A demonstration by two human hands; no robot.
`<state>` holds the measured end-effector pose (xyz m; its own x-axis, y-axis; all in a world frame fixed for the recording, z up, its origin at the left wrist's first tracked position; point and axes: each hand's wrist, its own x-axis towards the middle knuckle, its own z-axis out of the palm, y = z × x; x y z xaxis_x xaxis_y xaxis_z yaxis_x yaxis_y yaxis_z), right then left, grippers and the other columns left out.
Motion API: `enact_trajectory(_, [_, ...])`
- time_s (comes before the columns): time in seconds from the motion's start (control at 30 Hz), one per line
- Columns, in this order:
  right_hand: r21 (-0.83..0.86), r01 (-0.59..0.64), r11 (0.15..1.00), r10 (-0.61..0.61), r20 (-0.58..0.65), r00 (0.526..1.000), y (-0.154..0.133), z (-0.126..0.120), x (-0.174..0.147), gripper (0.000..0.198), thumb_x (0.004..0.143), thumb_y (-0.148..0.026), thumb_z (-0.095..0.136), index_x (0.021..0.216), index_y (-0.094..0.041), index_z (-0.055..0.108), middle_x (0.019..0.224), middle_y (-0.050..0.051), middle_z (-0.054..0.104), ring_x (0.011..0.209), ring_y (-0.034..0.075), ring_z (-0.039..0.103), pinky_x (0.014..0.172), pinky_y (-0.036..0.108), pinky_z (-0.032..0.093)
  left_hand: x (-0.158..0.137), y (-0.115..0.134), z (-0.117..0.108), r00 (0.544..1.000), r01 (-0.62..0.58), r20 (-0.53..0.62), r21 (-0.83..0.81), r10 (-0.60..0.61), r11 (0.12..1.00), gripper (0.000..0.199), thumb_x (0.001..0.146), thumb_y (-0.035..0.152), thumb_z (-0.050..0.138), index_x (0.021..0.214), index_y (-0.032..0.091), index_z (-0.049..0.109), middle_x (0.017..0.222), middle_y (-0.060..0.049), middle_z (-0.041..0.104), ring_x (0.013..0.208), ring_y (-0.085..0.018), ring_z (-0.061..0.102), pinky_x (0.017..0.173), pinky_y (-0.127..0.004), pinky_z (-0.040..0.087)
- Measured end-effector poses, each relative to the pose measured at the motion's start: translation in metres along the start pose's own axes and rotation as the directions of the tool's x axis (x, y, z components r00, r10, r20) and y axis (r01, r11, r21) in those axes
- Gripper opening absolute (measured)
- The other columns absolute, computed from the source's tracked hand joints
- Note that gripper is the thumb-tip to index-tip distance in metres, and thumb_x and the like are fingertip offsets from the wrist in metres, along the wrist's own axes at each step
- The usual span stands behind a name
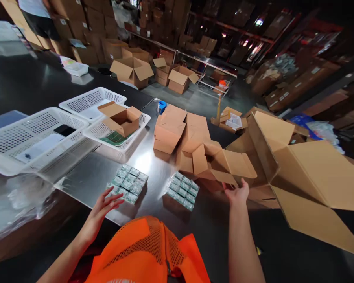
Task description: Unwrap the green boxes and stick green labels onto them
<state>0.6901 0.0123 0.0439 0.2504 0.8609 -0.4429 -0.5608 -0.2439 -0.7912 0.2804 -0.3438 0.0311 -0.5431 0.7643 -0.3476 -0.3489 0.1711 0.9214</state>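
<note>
Left hand: the person's left hand (102,208) is lower left of centre, fingers spread wide and relaxed, right by the near edge of the left pack block (129,184). Grip's loose, nothing in it; can't tell if a fingertip is actually brushing the packs.
Right hand: the right hand (237,193) is right of centre, fingers up at the front flap of the small open box (201,160). Can't really tell if that grip is pinching the cardboard or just resting against it.
Green packs: two neat grids of little shiny wrapped things, both on the table (85,177). The left block is just left of centre, and the right pack block (183,190) sits a bit right of it, a gap between them.
Boxes: a cluster of brown cartons (169,127) sits mid-frame behind the small open box, and a big open carton (327,173) with its flaps out fills the right side.
White baskets: three at left; the nearest one (23,127) has a dark flat item (65,130) inside, and the right-hand one (144,121) holds more green stuff plus a small carton (129,127).
Vest: bright orange vest (144,243), bottom centre.
</note>
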Motion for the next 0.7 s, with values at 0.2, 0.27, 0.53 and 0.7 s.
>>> enact_trajectory(0.2, [-0.042,0.044,0.998,-0.044,-0.012,0.999,0.034,-0.015,-0.019,0.033,0.072,-0.049,0.054,0.091,-0.024,0.045,0.093,0.003,0.058,0.084,0.019,0.064,0.073,0.038,0.061,-0.009,-0.011,0.004,0.998,0.059,0.017,0.067,-0.06,0.996,0.088,0.069,0.061,0.079,0.142,0.023,0.045,0.123,-0.011,0.072,0.114,-0.033,0.068,0.102,-0.043,0.048])
enact_trajectory(0.27, [-0.062,0.061,0.996,-0.063,-0.027,0.998,0.046,-0.026,-0.027,0.037,0.068,-0.052,0.054,0.09,-0.025,0.042,0.095,0.004,0.057,0.086,0.02,0.064,0.077,0.043,0.061,-0.01,-0.019,0.004,0.997,0.055,0.049,0.082,-0.059,0.995,0.083,0.068,0.06,0.08,0.137,0.024,0.05,0.118,-0.01,0.074,0.109,-0.032,0.069,0.099,-0.042,0.05])
enact_trajectory(0.53, [-0.3,0.132,0.945,-0.208,-0.237,0.949,0.149,-0.061,-0.101,0.046,0.06,-0.041,0.064,0.096,-0.031,0.038,0.094,0.001,0.049,0.079,0.025,0.065,0.071,0.051,0.059,-0.013,-0.071,-0.024,0.99,-0.05,0.135,0.562,-0.032,0.825,0.049,0.084,0.067,0.051,0.056,0.026,0.054,0.054,-0.002,0.053,0.06,-0.027,0.059,0.065,-0.044,0.044])
enact_trajectory(0.7, [-0.676,0.323,0.662,-0.361,0.09,0.928,0.247,-0.078,-0.166,0.049,0.068,-0.05,0.072,0.105,-0.032,0.046,0.101,0.007,0.058,0.093,0.034,0.066,0.089,0.062,0.055,-0.002,-0.094,-0.072,0.994,0.006,0.08,0.636,-0.073,0.771,0.027,0.065,0.047,0.081,0.083,0.03,0.071,0.082,-0.005,0.069,0.092,-0.033,0.064,0.094,-0.053,0.041])
